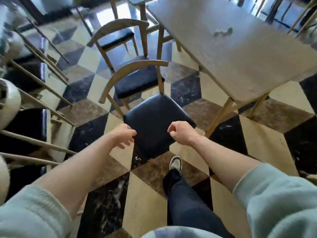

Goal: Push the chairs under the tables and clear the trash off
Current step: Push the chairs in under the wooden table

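A wooden chair with a dark blue padded seat (157, 121) and a curved backrest (133, 71) stands on the tiled floor, out from under the pale table (240, 62) to its right. Small crumpled pale trash (223, 32) lies on the tabletop. My left hand (126, 136) hovers at the seat's near left corner, fingers loosely apart and holding nothing. Over the seat's near right edge, my right hand (180, 133) is curled into a loose fist with nothing in it. I cannot tell whether either hand touches the seat.
A second matching chair (118, 35) stands farther back, also left of the table. More chairs and thin table legs (39, 83) crowd the left side, with white rounded objects (8, 103) at the left edge. My foot (175, 164) is just behind the seat.
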`<action>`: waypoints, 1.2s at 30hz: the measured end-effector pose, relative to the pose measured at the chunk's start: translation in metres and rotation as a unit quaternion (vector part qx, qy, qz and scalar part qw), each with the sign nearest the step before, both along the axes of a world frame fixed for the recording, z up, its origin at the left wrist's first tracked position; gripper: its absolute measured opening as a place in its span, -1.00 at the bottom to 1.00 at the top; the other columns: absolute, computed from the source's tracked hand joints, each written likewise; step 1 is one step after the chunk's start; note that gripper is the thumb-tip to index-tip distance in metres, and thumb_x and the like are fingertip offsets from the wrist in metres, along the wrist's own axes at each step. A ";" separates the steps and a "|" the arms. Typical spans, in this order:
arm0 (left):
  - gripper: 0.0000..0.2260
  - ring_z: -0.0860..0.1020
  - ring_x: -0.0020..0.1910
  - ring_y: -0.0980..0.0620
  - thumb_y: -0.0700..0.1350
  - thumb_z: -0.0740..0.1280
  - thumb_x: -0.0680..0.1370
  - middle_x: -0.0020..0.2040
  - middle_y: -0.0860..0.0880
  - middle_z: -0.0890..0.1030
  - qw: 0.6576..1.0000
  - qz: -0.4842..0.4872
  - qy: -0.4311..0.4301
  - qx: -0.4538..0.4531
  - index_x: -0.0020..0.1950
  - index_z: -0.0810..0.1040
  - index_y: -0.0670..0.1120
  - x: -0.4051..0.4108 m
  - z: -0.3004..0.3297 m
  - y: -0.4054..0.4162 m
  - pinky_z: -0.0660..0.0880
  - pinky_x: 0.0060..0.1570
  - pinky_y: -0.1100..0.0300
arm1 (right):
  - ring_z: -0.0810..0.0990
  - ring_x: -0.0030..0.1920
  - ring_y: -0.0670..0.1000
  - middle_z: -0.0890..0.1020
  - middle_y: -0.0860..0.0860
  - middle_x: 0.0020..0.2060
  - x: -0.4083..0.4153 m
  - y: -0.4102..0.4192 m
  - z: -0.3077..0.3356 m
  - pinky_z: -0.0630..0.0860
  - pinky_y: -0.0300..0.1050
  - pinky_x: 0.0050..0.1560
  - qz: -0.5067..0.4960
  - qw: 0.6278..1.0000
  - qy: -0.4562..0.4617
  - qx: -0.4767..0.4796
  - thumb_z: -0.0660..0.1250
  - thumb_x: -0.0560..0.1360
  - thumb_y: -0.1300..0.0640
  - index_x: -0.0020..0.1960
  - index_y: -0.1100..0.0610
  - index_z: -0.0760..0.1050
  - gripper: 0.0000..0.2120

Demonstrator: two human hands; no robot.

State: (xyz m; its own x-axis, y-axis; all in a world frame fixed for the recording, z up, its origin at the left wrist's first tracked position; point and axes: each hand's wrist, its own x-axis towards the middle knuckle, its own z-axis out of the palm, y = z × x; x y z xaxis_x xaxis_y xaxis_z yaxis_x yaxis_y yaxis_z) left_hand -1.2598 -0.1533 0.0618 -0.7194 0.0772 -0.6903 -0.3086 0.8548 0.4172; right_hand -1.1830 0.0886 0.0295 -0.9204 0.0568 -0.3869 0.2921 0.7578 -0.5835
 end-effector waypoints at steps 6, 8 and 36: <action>-0.81 0.64 -0.16 -0.10 -0.11 0.25 0.62 -0.05 -0.17 0.69 0.996 0.021 0.081 -0.039 0.02 0.60 -0.20 -0.179 0.002 0.020 0.62 -0.15 -0.01 | 0.63 0.06 0.01 0.70 -0.03 0.01 -0.162 -0.003 -0.029 0.56 -0.06 0.13 -0.030 0.998 -0.015 -0.052 0.26 0.54 0.14 0.04 0.00 0.65 -0.80; -0.82 0.56 -0.31 -0.01 -0.15 0.26 0.59 -0.18 -0.13 0.65 0.992 -0.012 0.110 -0.060 -0.05 0.63 -0.20 -0.221 0.005 0.034 0.47 -0.36 0.16 | 0.62 0.07 0.00 0.69 -0.04 0.02 -0.198 -0.009 -0.033 0.55 -0.09 0.13 -0.021 0.997 -0.038 -0.066 0.26 0.55 0.15 0.05 0.01 0.65 -0.79; -0.79 0.61 -0.07 -0.09 -0.03 0.30 0.58 -0.01 -0.08 0.59 0.906 -0.415 0.059 0.062 0.16 0.47 -0.08 -0.571 -0.131 0.108 0.61 0.00 -0.09 | 0.57 0.12 0.07 0.56 0.02 0.10 -0.506 -0.206 -0.095 0.45 -0.12 0.08 -0.274 0.849 -0.293 -0.345 0.43 0.51 -0.05 0.38 0.20 0.46 -0.47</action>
